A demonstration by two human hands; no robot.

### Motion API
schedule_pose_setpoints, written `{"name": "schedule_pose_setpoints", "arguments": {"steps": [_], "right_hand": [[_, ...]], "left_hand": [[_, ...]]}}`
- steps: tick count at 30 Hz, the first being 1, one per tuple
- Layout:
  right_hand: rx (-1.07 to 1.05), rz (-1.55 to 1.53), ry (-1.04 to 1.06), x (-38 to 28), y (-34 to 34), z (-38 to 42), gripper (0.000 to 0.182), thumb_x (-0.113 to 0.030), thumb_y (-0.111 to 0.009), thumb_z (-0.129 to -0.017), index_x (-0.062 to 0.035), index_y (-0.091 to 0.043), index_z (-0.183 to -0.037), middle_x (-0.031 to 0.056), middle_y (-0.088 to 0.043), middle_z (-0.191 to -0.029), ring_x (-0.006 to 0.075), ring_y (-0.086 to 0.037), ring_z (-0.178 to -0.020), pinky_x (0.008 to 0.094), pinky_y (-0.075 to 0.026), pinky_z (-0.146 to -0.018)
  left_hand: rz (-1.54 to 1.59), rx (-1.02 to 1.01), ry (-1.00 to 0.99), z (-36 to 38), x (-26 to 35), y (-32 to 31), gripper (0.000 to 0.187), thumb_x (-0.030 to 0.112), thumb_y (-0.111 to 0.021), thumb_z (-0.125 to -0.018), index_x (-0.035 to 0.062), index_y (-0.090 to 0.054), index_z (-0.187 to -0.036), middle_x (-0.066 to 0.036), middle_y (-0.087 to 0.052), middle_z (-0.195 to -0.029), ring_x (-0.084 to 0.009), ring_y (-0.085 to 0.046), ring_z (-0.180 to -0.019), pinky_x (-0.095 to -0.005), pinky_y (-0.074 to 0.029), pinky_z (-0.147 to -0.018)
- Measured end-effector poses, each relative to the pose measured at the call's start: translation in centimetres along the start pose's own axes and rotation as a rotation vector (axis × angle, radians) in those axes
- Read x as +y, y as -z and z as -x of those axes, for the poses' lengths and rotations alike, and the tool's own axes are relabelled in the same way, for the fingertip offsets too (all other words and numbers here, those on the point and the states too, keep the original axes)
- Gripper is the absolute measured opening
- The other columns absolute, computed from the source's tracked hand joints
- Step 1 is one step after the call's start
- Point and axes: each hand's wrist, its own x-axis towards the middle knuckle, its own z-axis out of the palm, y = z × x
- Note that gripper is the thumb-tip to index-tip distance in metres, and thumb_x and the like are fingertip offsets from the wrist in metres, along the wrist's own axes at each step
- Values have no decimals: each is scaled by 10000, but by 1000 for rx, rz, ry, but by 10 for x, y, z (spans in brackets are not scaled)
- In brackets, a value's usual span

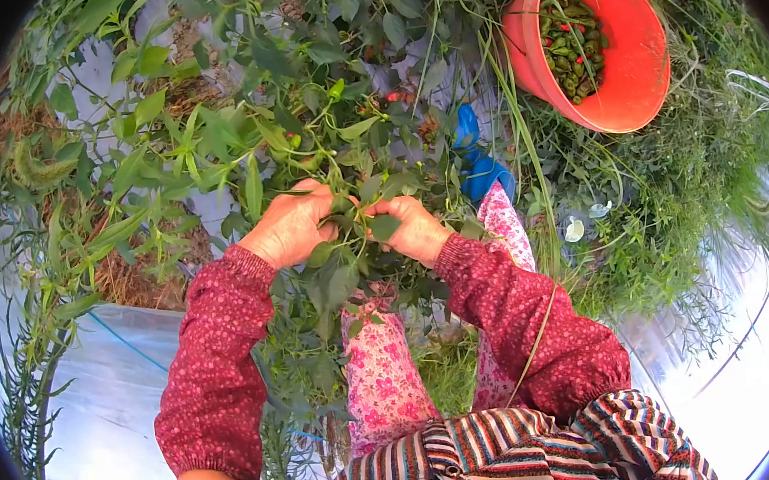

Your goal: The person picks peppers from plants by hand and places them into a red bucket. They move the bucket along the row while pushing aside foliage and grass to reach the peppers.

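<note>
In the head view, a leafy pepper plant stands in front of me, with green foliage and a few red peppers showing higher up. My left hand is closed around a branch of this plant, its fingertips partly covered by leaves. Close beside it, my right hand has its thumb and fingers bent together among the leaves. What lies between those fingers is hidden by a leaf. Both forearms wear dark red patterned sleeves.
An orange-red bucket tilts in the grass at the upper right, with many green and a few red peppers inside. A blue boot stands left of it. Plastic sheeting runs along the left. Tall weeds surround the plant.
</note>
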Motion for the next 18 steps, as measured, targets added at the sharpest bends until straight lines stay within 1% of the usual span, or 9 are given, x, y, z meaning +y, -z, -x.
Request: {"name": "schedule_pose_setpoints", "arguments": {"steps": [3,4,7,9,11,12,13,16,18], "right_hand": [[32,-159,144,-4,-8,12,222,-11,-582,-791,-37,-570,-1012,39,-588,-917,121,-561,-768,236,-463,-618],[7,-884,-149,8,-8,-3,225,18,-549,-782,-61,-542,-992,62,-572,-1009,164,-575,-825,271,-482,-697],[-53,-1019,-136,5,-14,-11,238,30,-518,-781,-77,-547,-991,65,-567,-1006,185,-582,-834,306,-493,-706],[-28,-798,14,-24,-29,13,177,-38,-560,-795,-69,-574,-968,55,-592,-930,170,-581,-773,312,-500,-679],[82,203,178,-43,-43,28,129,-112,-612,-777,-48,-605,-889,38,-607,-796,141,-567,-693,281,-487,-647],[-96,190,-46,-47,-49,38,159,-167,-647,-752,-28,-615,-822,14,-597,-692,104,-543,-648,264,-474,-631],[-179,272,79,-44,-53,54,143,-176,-645,-740,-47,-627,-797,8,-592,-685,86,-531,-635,247,-460,-593],[-285,361,12,-46,-51,62,200,-177,-640,-756,-83,-627,-932,2,-597,-724,65,-513,-606,236,-436,-543],[-351,14,-61,-53,-41,58,327,-166,-619,-782,-121,-576,-1103,12,-601,-776,55,-500,-581,220,-394,-497]], "left_hand": [[-105,-75,-57,4,8,-4,395,137,-663,-703,119,-563,-1085,-91,-582,-936,-303,-523,-964,-395,-444,-836],[-135,-81,-15,4,12,-3,359,159,-664,-710,106,-563,-1050,-95,-581,-942,-307,-522,-969,-394,-446,-830],[-164,119,-111,5,2,-12,286,201,-653,-727,59,-555,-955,-122,-591,-903,-317,-554,-909,-402,-460,-777],[-163,-84,28,3,9,-3,203,175,-623,-731,62,-575,-892,-107,-612,-850,-291,-572,-902,-415,-449,-787],[-128,112,-50,16,-3,-11,223,151,-645,-700,54,-570,-886,-125,-608,-759,-300,-597,-837,-401,-466,-751],[-184,-25,58,25,0,1,241,121,-647,-688,59,-578,-911,-129,-609,-763,-296,-598,-846,-393,-474,-741],[-241,-162,178,30,7,14,268,92,-649,-677,64,-587,-937,-134,-609,-768,-291,-599,-855,-385,-482,-730],[-275,22,128,40,-18,-14,393,36,-633,-661,105,-590,-1045,-122,-607,-834,-279,-578,-914,-380,-489,-732],[-339,45,73,48,-27,-18,374,54,-585,-693,99,-585,-1064,-106,-590,-826,-283,-560,-910,-388,-479,-748]]}}
